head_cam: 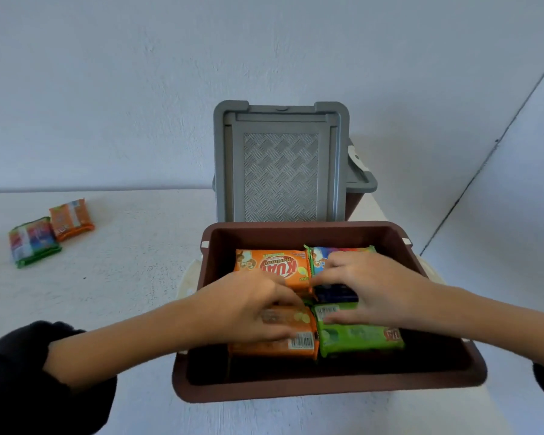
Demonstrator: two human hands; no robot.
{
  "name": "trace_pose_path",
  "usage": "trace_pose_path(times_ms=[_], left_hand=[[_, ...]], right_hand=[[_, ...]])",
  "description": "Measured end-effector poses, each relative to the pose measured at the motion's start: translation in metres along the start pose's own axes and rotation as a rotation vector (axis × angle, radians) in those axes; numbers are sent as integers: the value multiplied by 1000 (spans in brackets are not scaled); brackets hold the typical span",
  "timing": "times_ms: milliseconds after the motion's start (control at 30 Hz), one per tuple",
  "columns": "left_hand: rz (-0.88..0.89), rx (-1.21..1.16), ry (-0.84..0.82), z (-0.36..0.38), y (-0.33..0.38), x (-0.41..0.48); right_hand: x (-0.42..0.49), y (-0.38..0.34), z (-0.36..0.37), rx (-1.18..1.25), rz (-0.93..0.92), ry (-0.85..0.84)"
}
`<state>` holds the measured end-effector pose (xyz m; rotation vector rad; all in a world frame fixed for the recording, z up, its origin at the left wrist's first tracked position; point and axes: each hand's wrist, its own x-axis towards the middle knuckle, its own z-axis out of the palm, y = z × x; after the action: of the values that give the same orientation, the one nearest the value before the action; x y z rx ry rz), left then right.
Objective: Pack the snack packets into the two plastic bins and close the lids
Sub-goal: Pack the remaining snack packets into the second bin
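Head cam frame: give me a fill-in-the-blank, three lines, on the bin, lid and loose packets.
The left hand and right hand both touch packets inside the ____ bin.
The lid standing upright behind that bin is ____.
Outside it, ____ packets lie on the table, an orange packet and a green packet.
Missing words: brown; grey; two.
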<state>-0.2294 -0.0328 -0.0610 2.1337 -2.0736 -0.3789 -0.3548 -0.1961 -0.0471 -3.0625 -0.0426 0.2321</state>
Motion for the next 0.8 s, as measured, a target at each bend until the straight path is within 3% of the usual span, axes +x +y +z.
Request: trace_pose_path(times_ms=[167,433,567,800], left_hand=[[-162,-235,341,-35,-32,-20],[-568,-245,793,-71,-118,-103],[-765,-235,886,-73,-156,-154],[-1199,-201,884,-54,-224,-246]], right_hand=[[37,-8,-37,173,-14,221],[165,-67,-74,343,-197,373],[237,-112,-74,353,-285,369],[350,-195,-53,327,-363,281]])
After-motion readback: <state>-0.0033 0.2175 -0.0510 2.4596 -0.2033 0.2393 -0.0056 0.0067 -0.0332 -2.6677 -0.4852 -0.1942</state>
